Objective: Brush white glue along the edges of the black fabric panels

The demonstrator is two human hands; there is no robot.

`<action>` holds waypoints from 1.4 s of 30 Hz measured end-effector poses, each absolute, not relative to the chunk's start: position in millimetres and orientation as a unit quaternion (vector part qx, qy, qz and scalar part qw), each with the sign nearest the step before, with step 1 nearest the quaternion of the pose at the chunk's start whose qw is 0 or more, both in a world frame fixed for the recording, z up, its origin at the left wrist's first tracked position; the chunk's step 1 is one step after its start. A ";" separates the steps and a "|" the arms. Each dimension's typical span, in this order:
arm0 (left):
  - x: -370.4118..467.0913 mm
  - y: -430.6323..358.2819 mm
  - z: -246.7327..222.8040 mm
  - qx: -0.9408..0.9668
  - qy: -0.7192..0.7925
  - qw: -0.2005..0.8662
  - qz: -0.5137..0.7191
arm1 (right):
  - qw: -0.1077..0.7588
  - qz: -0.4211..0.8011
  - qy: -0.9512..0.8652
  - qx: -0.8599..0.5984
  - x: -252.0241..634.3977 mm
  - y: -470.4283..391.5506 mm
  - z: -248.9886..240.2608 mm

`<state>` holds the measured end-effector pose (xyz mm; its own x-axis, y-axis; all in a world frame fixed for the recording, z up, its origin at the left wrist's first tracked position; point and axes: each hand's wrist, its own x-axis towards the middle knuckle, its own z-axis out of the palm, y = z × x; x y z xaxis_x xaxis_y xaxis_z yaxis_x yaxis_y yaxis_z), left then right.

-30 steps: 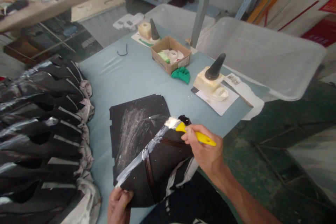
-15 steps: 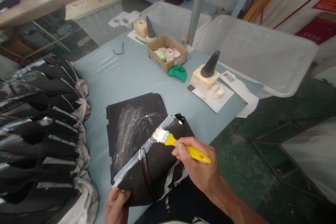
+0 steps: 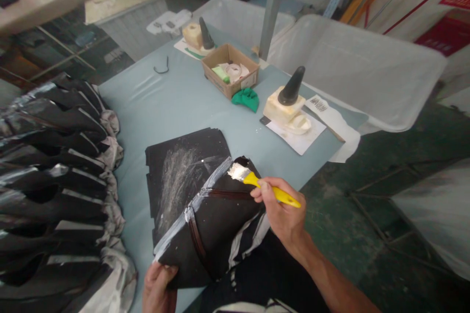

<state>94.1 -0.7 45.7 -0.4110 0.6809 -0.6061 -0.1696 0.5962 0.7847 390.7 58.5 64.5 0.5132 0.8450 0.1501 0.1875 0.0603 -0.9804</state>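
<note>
My right hand grips a paintbrush by its yellow handle. Its bristles, loaded with white paste, are over the far right part of a black bag panel. With thumb and fingers my left hand pinches the near left corner of that panel. A white smeared strip runs along the panel's upper edge, and two brown straps cross its face. Under that edge lies a flat black board with dried whitish streaks. Whether the bristles touch the panel, I cannot tell.
Stacked black pieces with pale cloth ends fill the left side. Farther back are a cardboard box, a green cloth, and a black cone on a cream block. Translucent bins stand beyond the table.
The paintbrush has moved to the right and slightly away from me, off the white strip. A second brown strap now shows where the brush and hand were.
</note>
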 end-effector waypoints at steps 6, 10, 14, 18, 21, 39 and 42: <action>95.7 -3.4 45.8 0.139 0.738 0.518 0.410 | 0.582 0.348 -0.446 -0.584 378.9 61.8 71.9; 102.8 -1.1 49.6 0.145 0.732 0.522 0.414 | 0.608 0.310 -0.413 -0.604 393.9 67.8 73.6; 108.1 1.1 54.1 0.160 0.717 0.533 0.419 | 0.609 0.298 -0.386 -0.626 395.8 81.0 68.9; 111.4 1.6 57.0 0.166 0.710 0.535 0.428 | 0.556 0.362 -0.456 -0.593 372.9 77.1 71.3; 113.7 1.0 57.5 0.169 0.703 0.539 0.432 | 0.532 0.376 -0.507 -0.564 354.6 65.2 79.1; 109.6 -5.4 49.5 0.172 0.679 0.559 0.444 | 0.480 0.464 -0.451 -0.592 377.0 70.2 94.2; 108.0 -4.6 48.3 0.173 0.678 0.559 0.444 | 0.496 0.449 -0.450 -0.592 397.5 87.4 91.3</action>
<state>108.0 -4.6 48.3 -0.3147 0.7317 -0.6046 -0.2616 0.5455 0.7963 397.5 87.4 91.3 0.1913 0.9779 -0.0850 0.0880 -0.1033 -0.9907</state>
